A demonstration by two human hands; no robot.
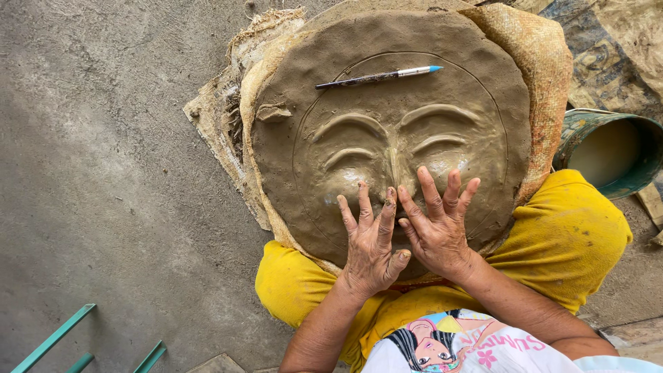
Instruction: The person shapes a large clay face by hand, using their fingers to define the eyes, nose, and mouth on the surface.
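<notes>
Both hands flat, fingers spread, gripping nothing: left hand [370,242] and right hand [436,224] press side by side, thumbs nearly touching, on the lower middle of the clay face [394,131]. The clay sits on a sack-covered round board [545,76] resting on the yellow-clad lap [573,242]. Pen [378,77] lies on the clay's top, well apart from the hands; bucket [611,152] at right on the concrete floor [103,173].
</notes>
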